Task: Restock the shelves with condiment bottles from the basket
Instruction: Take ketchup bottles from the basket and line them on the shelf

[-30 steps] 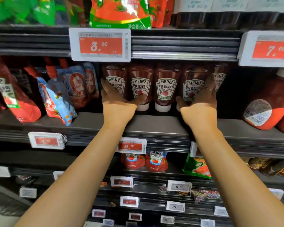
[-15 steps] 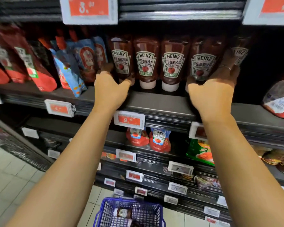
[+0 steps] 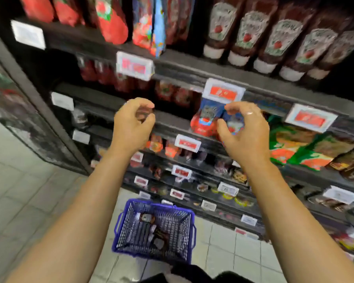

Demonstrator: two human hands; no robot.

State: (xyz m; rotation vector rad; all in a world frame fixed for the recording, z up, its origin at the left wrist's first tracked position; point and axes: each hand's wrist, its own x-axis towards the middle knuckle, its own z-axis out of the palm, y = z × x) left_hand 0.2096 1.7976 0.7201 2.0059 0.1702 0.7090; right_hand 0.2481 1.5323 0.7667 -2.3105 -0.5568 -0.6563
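Blue wire basket (image 3: 119, 240), lower centre, holds dark bottles (image 3: 158, 236); left hand (image 3: 131, 124) and right hand (image 3: 246, 132) hang mid-frame, half-curled, empty. Reaching down blind risks knocking pouches (image 3: 204, 124) off the shelf edge.

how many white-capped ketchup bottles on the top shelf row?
5 ketchup bottles, cap-down, side by side on the upper shelf, left to right. More may stand behind or beyond the frame.

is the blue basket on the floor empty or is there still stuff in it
Not empty. The blue basket on the tiled floor holds a few dark bottles lying on its bottom; blur hides the exact count.
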